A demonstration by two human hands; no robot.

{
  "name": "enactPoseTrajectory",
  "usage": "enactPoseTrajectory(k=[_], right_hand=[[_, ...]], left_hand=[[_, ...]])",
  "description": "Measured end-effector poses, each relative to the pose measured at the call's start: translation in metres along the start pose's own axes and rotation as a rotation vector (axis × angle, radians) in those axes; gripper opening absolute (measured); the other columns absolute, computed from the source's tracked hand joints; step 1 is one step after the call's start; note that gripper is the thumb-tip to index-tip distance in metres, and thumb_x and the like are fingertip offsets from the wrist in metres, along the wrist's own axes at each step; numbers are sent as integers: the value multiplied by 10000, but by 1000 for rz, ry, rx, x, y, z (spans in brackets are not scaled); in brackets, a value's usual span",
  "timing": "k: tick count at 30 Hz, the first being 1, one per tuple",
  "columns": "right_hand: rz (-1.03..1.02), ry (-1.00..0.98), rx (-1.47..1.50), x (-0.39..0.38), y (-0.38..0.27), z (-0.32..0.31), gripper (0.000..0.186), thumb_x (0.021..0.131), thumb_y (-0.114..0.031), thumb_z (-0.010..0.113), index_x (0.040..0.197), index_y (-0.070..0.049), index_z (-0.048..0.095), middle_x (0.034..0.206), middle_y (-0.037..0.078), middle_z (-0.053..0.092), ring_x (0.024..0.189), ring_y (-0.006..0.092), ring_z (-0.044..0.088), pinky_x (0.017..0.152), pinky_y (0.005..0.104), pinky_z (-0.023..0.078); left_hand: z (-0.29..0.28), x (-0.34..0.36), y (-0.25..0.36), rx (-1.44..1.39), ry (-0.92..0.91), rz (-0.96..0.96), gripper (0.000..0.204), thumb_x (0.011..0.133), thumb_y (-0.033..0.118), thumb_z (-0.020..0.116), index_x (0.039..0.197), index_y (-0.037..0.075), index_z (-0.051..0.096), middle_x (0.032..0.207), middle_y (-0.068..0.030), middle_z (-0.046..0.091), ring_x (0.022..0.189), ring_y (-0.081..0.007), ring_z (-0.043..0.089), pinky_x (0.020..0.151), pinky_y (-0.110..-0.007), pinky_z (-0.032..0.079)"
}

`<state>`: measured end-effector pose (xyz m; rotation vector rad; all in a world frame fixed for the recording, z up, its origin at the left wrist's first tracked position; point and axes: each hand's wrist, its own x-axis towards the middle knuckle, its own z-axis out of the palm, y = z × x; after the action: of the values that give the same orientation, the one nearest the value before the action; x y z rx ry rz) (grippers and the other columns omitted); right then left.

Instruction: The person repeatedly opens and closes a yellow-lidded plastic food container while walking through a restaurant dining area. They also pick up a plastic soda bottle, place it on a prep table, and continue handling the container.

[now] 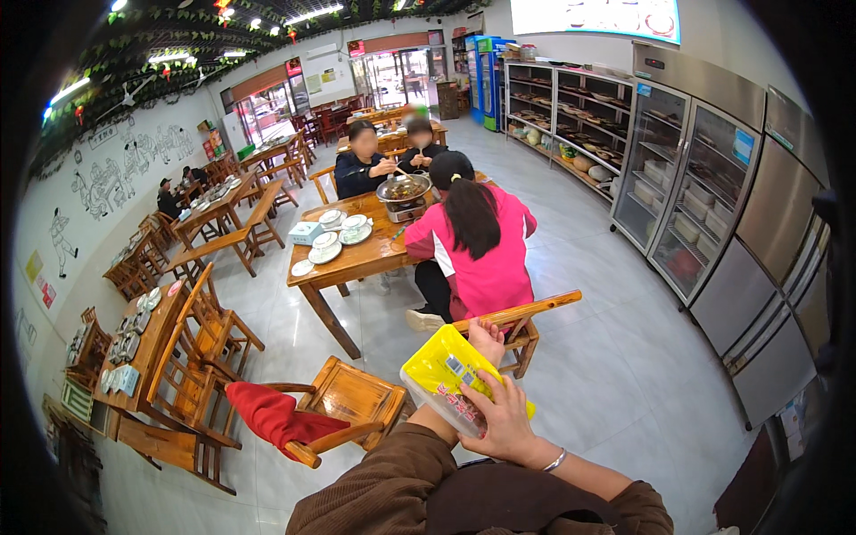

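A yellow packaged food tray (446, 370) with red print, a white label and a pale, partly clear side is tilted in front of me. My right hand (508, 415), with a bracelet at its wrist, is closed on its near right side, the fingers spread over its face. My left forearm passes beneath the package. Beyond its upper edge, part of my left hand (487, 341) shows at a wooden chair's top rail (544, 307). Its fingers are mostly hidden, so I cannot tell whether it grips the rail. What is inside the package is not clear.
A person in a pink jacket (490, 241) sits ahead, back to me, at a wooden table (357, 265) with dishes and a steaming pan (403, 189). Two people sit opposite. A chair with red cloth (276, 415) stands near left; glass-door fridges (691, 178) line the right.
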<state>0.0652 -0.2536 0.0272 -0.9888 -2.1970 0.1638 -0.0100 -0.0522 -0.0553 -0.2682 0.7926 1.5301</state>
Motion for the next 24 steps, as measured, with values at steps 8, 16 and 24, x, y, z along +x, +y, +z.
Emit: enactPoseTrajectory(k=[8, 16, 24], right_hand=[[105, 6, 86, -15, 10, -5, 712, 626, -396, 737, 1283, -175, 580, 1323, 195, 445, 1184, 411, 401, 970, 529, 321], [157, -153, 103, -25, 20, -1, 727, 653, -437, 726, 1316, -187, 564, 1352, 201, 442, 1167, 390, 415, 968, 511, 324], [226, -382, 172, -25, 23, 2, 760, 640, -493, 721, 1331, -223, 555, 1365, 185, 449, 1207, 397, 406, 991, 503, 323]], left_hand=[[-33, 35, -30, 588, -130, 541, 182, 839, 162, 603, 993, 65, 590, 767, -56, 593, 663, -144, 562, 656, -321, 490], [-39, -1, -35, 1429, -288, 851, 296, 793, 235, 653, 1031, 60, 629, 857, -98, 678, 803, -223, 660, 784, -354, 508], [-81, 17, -27, 2014, -415, 995, 348, 762, 318, 657, 1036, 102, 663, 877, -85, 712, 869, -262, 684, 852, -416, 470]])
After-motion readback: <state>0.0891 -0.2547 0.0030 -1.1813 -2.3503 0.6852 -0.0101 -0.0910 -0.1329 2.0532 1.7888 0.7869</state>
